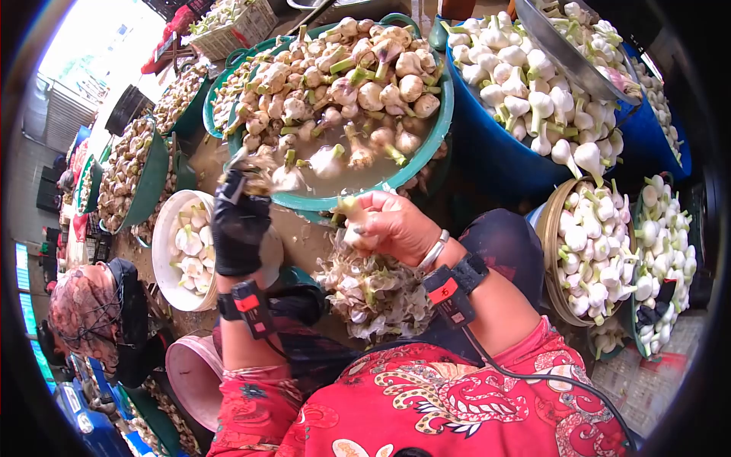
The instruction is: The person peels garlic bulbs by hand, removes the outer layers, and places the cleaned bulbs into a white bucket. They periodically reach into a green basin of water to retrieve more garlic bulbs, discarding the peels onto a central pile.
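Note:
My right hand (pixel 396 225), bare with a silver bangle, pinches a garlic bulb (pixel 358 228) with its cut green stem upward. My left hand (pixel 242 221), in a black glove, is closed around brownish shreds (pixel 259 169) that look like garlic skin, smeared by motion. Both hands are at the near rim of a green tub (pixel 346 196), where unpeeled garlic (pixel 327 84) is heaped in murky water. Under my right hand lies a pile of papery garlic peelings (pixel 373 286). By my left wrist stands a white bucket (pixel 161 251) with peeled bulbs inside.
At the right, blue barrels (pixel 487 152) and a basket (pixel 550 244) are heaped with white garlic; a metal basin (pixel 560 53) rests on one heap. Green tubs (pixel 152 179) of unpeeled garlic line the left, near a person in a patterned head covering (pixel 85 308). A pink bucket (pixel 194 373) stands below.

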{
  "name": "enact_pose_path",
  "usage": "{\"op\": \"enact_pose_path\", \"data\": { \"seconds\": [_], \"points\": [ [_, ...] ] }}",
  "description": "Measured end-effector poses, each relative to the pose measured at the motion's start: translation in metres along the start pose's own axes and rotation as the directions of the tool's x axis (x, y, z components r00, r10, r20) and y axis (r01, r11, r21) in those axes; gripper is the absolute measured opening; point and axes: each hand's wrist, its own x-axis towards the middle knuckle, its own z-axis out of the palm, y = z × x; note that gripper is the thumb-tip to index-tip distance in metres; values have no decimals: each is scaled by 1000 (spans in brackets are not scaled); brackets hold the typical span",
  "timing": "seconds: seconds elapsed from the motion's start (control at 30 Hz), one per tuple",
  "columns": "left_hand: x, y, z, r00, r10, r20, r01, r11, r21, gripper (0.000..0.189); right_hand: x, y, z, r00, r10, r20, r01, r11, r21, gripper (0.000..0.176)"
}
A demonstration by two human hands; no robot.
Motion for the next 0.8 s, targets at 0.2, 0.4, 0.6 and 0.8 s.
{"op": "enact_pose_path", "data": {
  "seconds": [0.2, 0.4, 0.6, 0.8],
  "points": [
    [-47, 20, 16, 726, -359, 587, 386, 919, 85, 24, -5, -3, 6, 983, -55, -175, 32, 991, -131, 54],
    [-44, 67, 27, 733, -403, 549, 673, 309, -672, 29, -3, 1, 16, 939, -313, -144, 135, 718, -683, 57],
    [-46, 59, 44, 698, -439, 566, 674, 136, -726, 23, -7, 9, 18, 896, -443, -43, 301, 675, -674, 50],
    [-48, 63, 34, 694, -433, 575, 688, 165, -707, 25, -10, 11, 19, 961, -223, -165, 180, 953, -244, 48]
  ]
}}
